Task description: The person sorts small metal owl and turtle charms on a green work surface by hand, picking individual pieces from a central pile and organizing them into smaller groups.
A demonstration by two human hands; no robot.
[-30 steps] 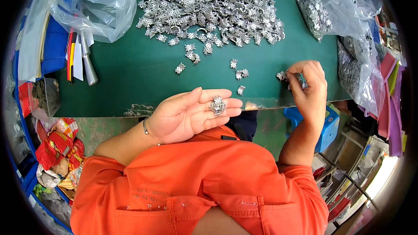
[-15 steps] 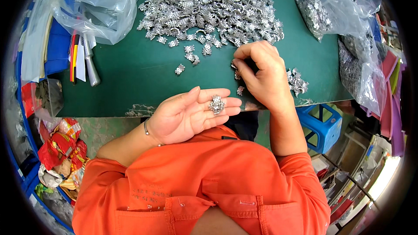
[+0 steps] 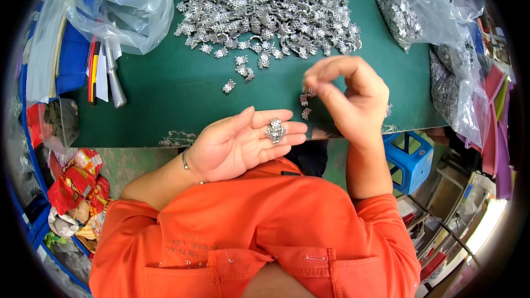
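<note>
My left hand [image 3: 234, 143] lies palm up near the table's front edge, its fingers stretched flat. Across those fingers rests a little cluster of silver metal links [image 3: 275, 131], like watch-band pieces. To the right, my right hand [image 3: 353, 96] hovers over the table with thumb and forefinger pinched together; blur hides what, if anything, is between them. Just under its fingertips a short row of small links [image 3: 305, 102] sits on the green tabletop. A large heap of the same links [image 3: 265, 11] covers the far middle, with several loose links [image 3: 242, 70] in front of it.
An empty-looking clear plastic bag [image 3: 130, 11] lies at far left, above pens and a metal-handled tool [image 3: 115, 80]. Bags of metal parts [image 3: 400, 19] line the right side. A blue stool [image 3: 409, 160] stands below the table at right. Right of my wrist, links [image 3: 388, 110] are mostly hidden.
My right hand has shifted right and a little toward me, uncovering more of the short row of links and covering most of the small pile at right. My left hand is nearly still.
</note>
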